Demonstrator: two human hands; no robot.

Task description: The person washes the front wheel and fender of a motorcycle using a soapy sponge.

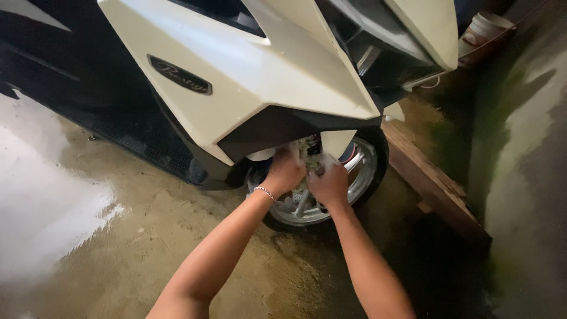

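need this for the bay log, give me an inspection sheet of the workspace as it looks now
surface: concrete floor, wet and stained
job's things: front wheel of a cream scooter, silver rim; pale cloth at the hands
clutter: wooden pallet right of the wheel; white bucket top right
grippers: left hand and right hand both at the wheel hub under the fender, grip unclear; bracelet on left wrist
cables: nothing seen
surroundings: damp wall at right, dim light

Free room: bare concrete floor [136, 248] at 7 o'clock.
Obstacles: cream fairing [266, 71] at 12; wooden plank [437, 189] at 3; front wheel [366, 171] ahead.
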